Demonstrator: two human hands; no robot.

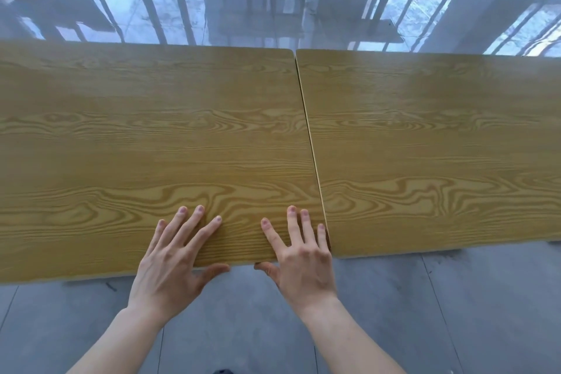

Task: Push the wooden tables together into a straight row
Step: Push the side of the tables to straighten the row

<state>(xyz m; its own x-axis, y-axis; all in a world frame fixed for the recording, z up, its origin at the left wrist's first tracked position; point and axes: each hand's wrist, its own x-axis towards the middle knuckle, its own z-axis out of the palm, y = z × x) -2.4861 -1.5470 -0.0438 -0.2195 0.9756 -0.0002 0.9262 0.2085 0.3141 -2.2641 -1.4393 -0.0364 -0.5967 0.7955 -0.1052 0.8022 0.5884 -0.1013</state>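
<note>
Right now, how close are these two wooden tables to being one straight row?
Mostly done: the left table and right table sit side by side, with only a thin seam between them. In hand: the left hand and right hand lie flat on the left table's near edge. Left: perhaps a last nudge to close that seam.

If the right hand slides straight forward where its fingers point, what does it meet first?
Nothing, it seems: the right hand would glide over the left table beside the seam to its far edge.
</note>
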